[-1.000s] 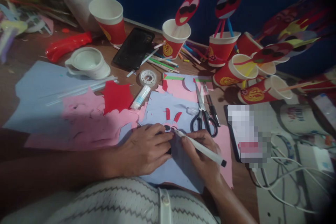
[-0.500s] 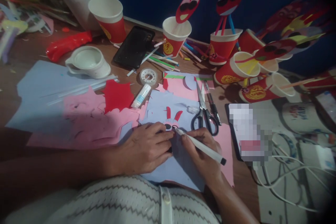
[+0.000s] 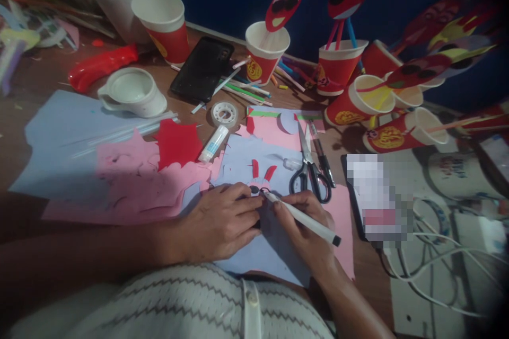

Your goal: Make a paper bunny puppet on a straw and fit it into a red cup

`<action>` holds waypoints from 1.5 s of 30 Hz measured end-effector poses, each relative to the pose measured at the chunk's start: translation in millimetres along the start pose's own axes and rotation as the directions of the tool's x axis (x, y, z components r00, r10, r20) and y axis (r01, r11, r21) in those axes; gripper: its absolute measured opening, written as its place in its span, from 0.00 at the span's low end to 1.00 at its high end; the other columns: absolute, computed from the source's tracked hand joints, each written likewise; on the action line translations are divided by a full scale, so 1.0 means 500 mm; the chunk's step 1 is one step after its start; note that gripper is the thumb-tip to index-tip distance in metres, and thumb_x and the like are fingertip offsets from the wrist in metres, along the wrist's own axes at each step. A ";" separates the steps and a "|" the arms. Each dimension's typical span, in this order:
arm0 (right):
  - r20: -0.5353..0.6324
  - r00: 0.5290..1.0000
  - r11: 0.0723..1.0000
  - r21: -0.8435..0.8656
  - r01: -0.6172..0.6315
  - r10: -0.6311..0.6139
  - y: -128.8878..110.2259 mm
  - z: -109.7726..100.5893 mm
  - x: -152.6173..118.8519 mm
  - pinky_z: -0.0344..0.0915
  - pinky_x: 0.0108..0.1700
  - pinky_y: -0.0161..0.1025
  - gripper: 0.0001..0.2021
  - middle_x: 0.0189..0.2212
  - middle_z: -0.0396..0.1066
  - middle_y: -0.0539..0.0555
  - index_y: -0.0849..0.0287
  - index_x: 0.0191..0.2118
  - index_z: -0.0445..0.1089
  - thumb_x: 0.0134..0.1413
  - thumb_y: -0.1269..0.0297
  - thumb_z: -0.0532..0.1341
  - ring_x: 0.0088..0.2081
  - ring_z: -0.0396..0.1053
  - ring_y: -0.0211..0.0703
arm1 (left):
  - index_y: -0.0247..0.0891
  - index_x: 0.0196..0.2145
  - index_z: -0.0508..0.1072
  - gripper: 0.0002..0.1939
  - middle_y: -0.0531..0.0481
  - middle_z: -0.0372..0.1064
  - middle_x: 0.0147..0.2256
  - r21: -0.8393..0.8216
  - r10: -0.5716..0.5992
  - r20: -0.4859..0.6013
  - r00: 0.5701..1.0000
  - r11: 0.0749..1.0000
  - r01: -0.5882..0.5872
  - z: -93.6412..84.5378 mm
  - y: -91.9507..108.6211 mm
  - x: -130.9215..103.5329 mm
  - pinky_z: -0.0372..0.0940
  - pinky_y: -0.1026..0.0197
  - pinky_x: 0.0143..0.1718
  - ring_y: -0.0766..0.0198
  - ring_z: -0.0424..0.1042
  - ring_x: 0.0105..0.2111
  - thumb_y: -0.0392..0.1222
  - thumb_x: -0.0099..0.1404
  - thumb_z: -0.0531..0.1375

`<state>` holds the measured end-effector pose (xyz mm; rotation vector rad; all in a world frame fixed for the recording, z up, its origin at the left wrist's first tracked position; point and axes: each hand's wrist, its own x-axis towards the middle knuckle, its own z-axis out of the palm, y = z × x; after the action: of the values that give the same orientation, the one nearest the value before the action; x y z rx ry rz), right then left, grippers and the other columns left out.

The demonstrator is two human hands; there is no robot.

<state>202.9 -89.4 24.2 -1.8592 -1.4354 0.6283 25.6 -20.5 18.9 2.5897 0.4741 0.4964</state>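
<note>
My right hand (image 3: 308, 228) is closed on a white marker (image 3: 308, 222), its tip touching a small paper cutout (image 3: 260, 186) with two red ear-like strips and a dark round eye. My left hand (image 3: 222, 220) lies over the lower part of that cutout, fingers bent and close together, pressing it on the light blue paper (image 3: 274, 262). What the left fingertips cover is hidden. Black-handled scissors (image 3: 308, 172) and a black pen (image 3: 324, 161) lie just beyond my right hand. A glue stick (image 3: 213, 144) rests above my left hand.
A tape roll (image 3: 224, 114), a white cup (image 3: 133, 92) and a black phone (image 3: 202, 69) lie further back. Red paper cups (image 3: 266, 53) hold red paper faces on sticks. Pink sheets (image 3: 131, 169) are at left; a lit phone (image 3: 376, 201) and white cables (image 3: 433, 249) are at right.
The marker and my right hand have shifted very slightly to the left and up. Both hands otherwise keep their places, and the whole view has moved a little.
</note>
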 end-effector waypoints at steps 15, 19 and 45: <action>0.018 0.999 0.999 -0.044 -0.029 0.030 0.001 -0.006 -0.001 0.61 0.16 0.29 0.08 0.15 0.69 0.46 0.57 0.27 0.64 0.53 0.61 0.60 0.15 0.66 0.35 | 0.35 0.34 0.73 0.10 0.46 0.72 0.43 0.014 -0.004 0.014 1.000 1.000 0.004 0.003 -0.001 -0.003 0.65 0.54 0.43 0.56 0.63 0.44 0.40 0.66 0.54; 0.027 1.000 0.998 -0.066 -0.012 0.014 0.002 -0.008 0.000 0.62 0.17 0.29 0.08 0.16 0.70 0.47 0.57 0.28 0.64 0.54 0.61 0.59 0.17 0.68 0.36 | 0.35 0.35 0.73 0.09 0.46 0.72 0.42 0.009 0.000 0.010 1.000 1.000 0.000 0.000 -0.001 -0.002 0.65 0.55 0.43 0.57 0.63 0.44 0.40 0.66 0.54; 0.021 0.997 0.997 -0.010 -0.075 0.075 -0.002 -0.006 0.000 0.63 0.18 0.30 0.08 0.17 0.72 0.48 0.58 0.28 0.66 0.54 0.60 0.59 0.19 0.70 0.37 | 0.36 0.30 0.73 0.10 0.46 0.73 0.40 0.049 0.037 -0.024 0.999 0.998 -0.036 -0.003 0.002 0.005 0.65 0.56 0.43 0.59 0.64 0.42 0.38 0.66 0.54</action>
<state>204.4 -89.9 26.7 -1.9266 -1.3895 0.6814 27.1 -19.6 21.2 2.6461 0.4534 0.5363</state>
